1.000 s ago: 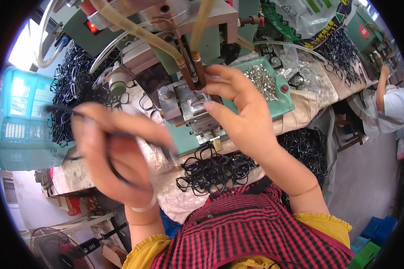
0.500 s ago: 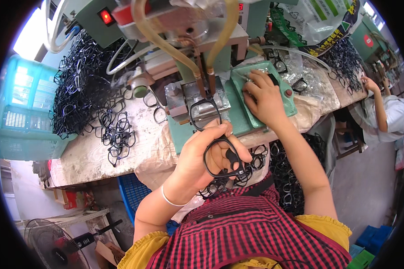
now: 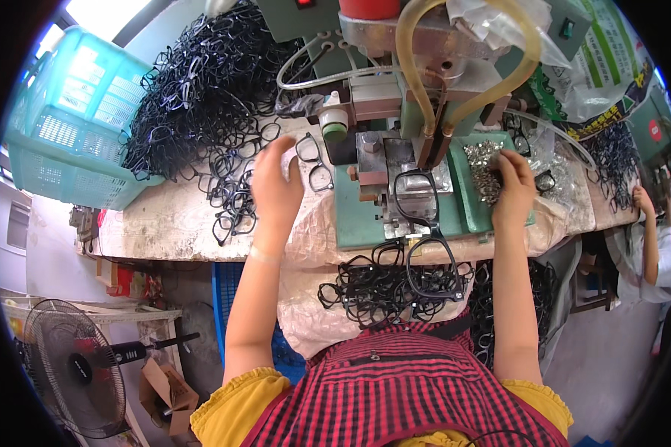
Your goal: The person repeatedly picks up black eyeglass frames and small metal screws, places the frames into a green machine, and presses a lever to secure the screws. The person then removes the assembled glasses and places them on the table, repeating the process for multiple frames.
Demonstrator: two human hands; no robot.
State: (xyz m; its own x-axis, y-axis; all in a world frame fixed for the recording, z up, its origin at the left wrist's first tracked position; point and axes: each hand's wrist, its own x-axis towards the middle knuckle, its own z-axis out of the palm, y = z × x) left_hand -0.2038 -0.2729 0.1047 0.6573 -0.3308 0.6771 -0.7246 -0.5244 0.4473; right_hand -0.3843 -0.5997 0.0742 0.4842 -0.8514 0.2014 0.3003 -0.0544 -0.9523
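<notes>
A black eyeglass frame (image 3: pixel 433 231) hangs at the machine, one rim over the metal fixture (image 3: pixel 406 211) under the two copper-coloured electrodes (image 3: pixel 434 149) and the other rim dangling over the bench edge. Neither hand touches it. My left hand (image 3: pixel 277 190) is raised, empty, with thumb and fingers apart, close to another eyeglass frame (image 3: pixel 317 165) lying on the bench. My right hand (image 3: pixel 514 190) is over the green tray (image 3: pixel 464 195), its fingertips closed together at a heap of small shiny metal parts (image 3: pixel 483 165). Whatever they pinch is hidden.
Dark eyeglass frames are piled (image 3: pixel 209 89) at the far left beside turquoise baskets (image 3: pixel 89 97). More frames lie in a heap (image 3: pixel 373 287) before my apron. A fan (image 3: pixel 78 369) stands at lower left. Another person's hand (image 3: pixel 641 200) shows at far right.
My left hand has let go of the eyeglass frame and moved left, leaving it hanging at the machine. My right hand has shifted toward the tray's right side, uncovering metal parts. The view has turned.
</notes>
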